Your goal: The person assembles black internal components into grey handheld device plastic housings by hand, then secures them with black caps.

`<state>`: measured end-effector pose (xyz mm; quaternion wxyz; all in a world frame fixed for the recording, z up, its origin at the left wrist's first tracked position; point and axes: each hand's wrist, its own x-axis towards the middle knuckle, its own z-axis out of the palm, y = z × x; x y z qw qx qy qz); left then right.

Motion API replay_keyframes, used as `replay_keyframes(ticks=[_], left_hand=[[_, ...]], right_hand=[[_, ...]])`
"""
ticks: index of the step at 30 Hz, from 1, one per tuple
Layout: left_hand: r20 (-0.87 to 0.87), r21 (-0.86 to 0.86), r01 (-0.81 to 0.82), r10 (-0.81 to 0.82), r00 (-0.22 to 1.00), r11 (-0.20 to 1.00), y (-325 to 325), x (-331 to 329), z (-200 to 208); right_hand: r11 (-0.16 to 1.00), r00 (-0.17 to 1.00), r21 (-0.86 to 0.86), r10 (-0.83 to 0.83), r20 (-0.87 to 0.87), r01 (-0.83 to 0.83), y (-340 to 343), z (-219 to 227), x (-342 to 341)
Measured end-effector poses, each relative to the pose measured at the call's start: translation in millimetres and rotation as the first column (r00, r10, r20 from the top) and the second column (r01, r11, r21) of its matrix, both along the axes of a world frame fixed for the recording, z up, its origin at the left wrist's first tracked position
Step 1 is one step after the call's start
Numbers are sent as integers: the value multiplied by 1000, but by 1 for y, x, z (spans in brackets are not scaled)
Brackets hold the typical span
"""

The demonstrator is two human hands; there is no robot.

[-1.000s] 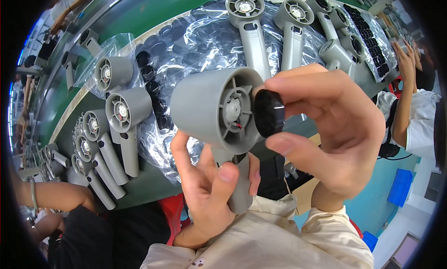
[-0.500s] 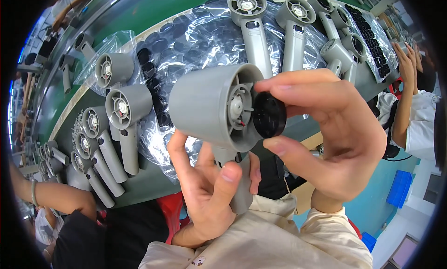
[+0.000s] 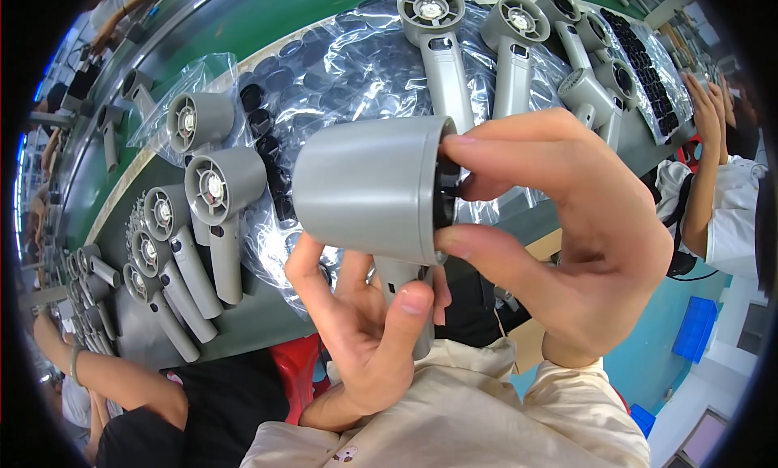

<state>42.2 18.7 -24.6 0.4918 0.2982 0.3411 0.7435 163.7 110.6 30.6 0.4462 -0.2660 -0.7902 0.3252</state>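
Observation:
My left hand is closed round the handle of a grey handheld fan, just below its wide barrel. The barrel lies sideways before me, its open end turned to the right. In that opening sits a black round cap, pinched between the thumb and fingers of my right hand. Only a dark sliver of the cap shows past the rim; the fan's inside is hidden from this side.
Several similar grey fans lie at the left of the table, others at the far side. Between them spreads clear plastic wrap over black round caps. A co-worker's arm reaches in at left; another person's hands are at right.
The cap has moved left from just outside the barrel into its opening. The fan has turned so its inside no longer shows. At left, the co-worker's arm has shifted.

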Motion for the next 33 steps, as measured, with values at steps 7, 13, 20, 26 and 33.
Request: replay_keyframes(ticks=[7, 13, 20, 26, 33], left_hand=[[-33, -25, -4, 3, 999, 1000, 1, -3, -2], [-23, -64, 25, -27, 999, 998, 2, -5, -3], [3, -87, 27, -27, 1000, 996, 2, -3, -3], [-21, -100, 7, -9, 1000, 995, 2, -1, -3], [-71, -56, 4, -8, 997, 998, 5, 1, -8]], right_hand=[[998, 999, -19, -51, 9, 51, -1, 2, -6], [999, 998, 25, -43, 36, 42, 2, 0, -5], [997, 997, -9, -71, 2, 71, 1, -5, -6], [993, 995, -70, -93, -32, 91, 1, -5, -5], [997, 997, 22, -80, 6, 80, 9, -9, -5]])
